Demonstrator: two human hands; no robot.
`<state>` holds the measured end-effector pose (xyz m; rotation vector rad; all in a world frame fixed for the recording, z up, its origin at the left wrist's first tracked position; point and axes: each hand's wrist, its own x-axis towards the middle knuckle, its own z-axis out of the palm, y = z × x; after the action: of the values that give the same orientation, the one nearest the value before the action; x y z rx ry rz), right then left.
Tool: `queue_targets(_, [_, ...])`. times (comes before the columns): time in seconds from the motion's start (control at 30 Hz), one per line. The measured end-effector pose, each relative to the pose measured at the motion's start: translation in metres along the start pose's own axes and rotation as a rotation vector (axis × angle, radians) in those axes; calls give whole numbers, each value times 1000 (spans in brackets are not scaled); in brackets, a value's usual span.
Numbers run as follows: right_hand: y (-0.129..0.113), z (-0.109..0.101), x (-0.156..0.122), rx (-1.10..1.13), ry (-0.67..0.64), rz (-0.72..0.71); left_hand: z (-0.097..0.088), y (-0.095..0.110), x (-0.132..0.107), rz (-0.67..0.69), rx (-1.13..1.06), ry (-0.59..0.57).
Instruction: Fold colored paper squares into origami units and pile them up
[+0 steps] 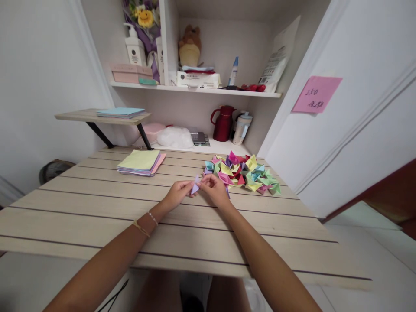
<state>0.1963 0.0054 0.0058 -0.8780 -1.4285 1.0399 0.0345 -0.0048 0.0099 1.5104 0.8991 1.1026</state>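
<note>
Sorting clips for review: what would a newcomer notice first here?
The bright pile of folded paper pieces at the far right of the table draws the eye first. Just before it, the left hand and right hand pinch a small purple folded piece between them. A pink note is stuck on the white door at right.

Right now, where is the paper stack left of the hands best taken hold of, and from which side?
Probably at the near edge of the paper stack, coming from the person's side: it lies flat on the table, so the grip must slide under, and that edge faces the left hand.
</note>
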Motion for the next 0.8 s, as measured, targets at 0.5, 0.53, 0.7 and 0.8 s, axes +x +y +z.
queue_targets(0.5, [-1, 8, -4, 114, -82, 85, 0, 2, -4, 151, 138, 156])
queue_targets(0.53, [0, 8, -4, 139, -80, 107, 0, 1, -4, 157, 143, 161])
queue_targets(0.7, [6, 9, -4, 172, -57, 158, -1, 2, -5, 171, 191, 167])
queue_targets(0.8, [7, 8, -4, 106, -34, 133, 0, 5, -8, 194, 260, 140])
